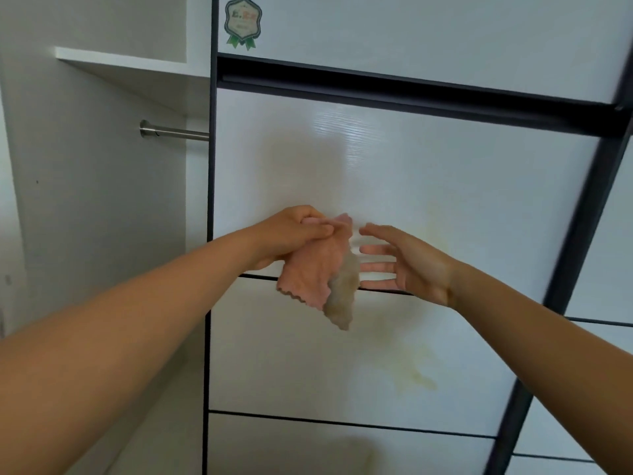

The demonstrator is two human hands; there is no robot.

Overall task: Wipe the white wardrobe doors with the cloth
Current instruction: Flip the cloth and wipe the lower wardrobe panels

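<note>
- Far left, inside the open wardrobe section: a white shelf (126,63) above a metal rail (178,132).
- Up top, on the upper panel: a green-ribboned sticker (243,24).
- Grips with the left hand (294,234), fingers curled tight, the top of the pink cloth (315,269), held before the middle of the white wardrobe door (411,159), lower corner hanging loose and blurred.
- Just right of the cloth: the right hand (407,265), fingers straight and spread, holding nothing.
- Lower right on the door: a yellowish stain (416,375).

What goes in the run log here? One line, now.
left hand: grips cloth | right hand: open, beside cloth | door: yellowish stain showing
</note>
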